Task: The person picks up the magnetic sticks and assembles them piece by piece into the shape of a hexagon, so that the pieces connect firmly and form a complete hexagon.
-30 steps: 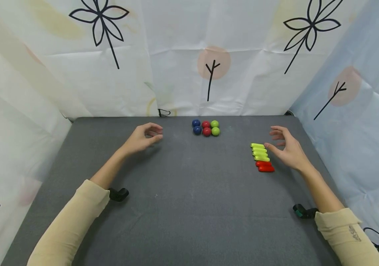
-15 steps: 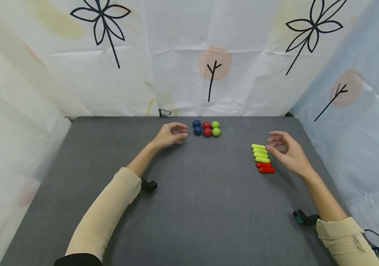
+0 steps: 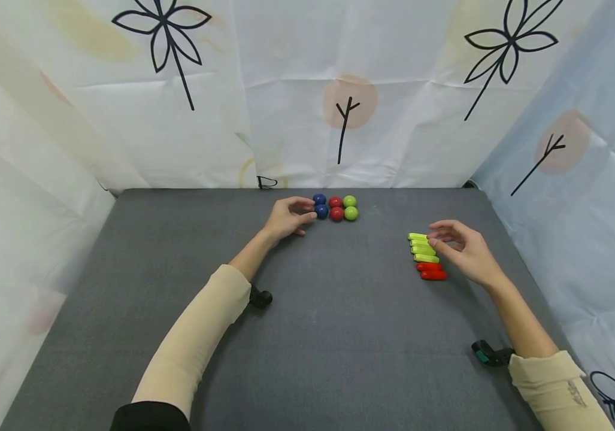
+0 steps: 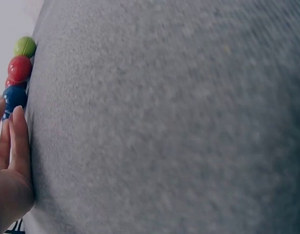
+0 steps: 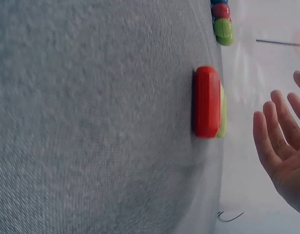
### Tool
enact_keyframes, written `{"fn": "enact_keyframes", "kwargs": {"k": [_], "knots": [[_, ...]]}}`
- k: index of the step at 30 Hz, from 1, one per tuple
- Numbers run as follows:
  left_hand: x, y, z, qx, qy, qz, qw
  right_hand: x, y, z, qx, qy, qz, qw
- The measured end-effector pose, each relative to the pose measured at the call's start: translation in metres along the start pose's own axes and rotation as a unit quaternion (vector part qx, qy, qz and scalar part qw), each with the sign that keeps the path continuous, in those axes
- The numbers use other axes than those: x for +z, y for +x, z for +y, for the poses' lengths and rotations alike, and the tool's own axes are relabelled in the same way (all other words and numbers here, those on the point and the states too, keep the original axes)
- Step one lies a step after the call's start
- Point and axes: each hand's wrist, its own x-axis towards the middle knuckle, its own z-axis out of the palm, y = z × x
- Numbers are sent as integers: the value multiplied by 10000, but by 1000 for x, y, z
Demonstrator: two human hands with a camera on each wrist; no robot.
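My left hand (image 3: 285, 219) reaches to the left side of a group of small glossy balls, thumb and fingertips right at the front blue ball (image 3: 321, 211). Its fingers look loosely bent in the head view, and in the left wrist view they extend toward the blue ball (image 4: 14, 97). Two red balls (image 3: 336, 214) and two green balls (image 3: 350, 213) stand in pairs beside the two blue ones. On the right, my right hand (image 3: 466, 252) hovers over a row of short sticks, several yellow-green (image 3: 423, 251) and two red (image 3: 433, 276). Nothing shows between its relaxed fingers (image 5: 271, 124).
Grey cloth (image 3: 312, 335) covers the table. White printed curtains (image 3: 285, 131) rise behind its far edge and along both sides. A black wrist camera (image 3: 493, 354) sticks out from the right sleeve, another (image 3: 260, 297) from the left.
My left hand has moved right across the far part of the table, up to the blue balls. The right hand has shifted slightly left and toward me over the sticks.
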Motion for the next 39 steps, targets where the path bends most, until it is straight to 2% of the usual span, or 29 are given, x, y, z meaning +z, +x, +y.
{"fn": "enact_keyframes", "kwargs": {"k": [8, 16, 26, 32, 39], "knots": [[10, 4, 4, 131, 210, 114, 9996, -8, 2, 25, 372, 404, -141, 9984], [11, 6, 4, 210, 363, 211, 9989, -15, 1, 34, 730, 507, -51, 9960], [12, 9, 6, 284, 744, 192, 9966, -21, 2, 38, 661, 754, -17, 9950], [13, 9, 5, 292, 625, 170, 9975, -22, 1, 38, 675, 806, 19, 9945], [15, 8, 4, 469, 580, 47, 9972, -23, 0, 36, 794, 725, 44, 9942]]}}
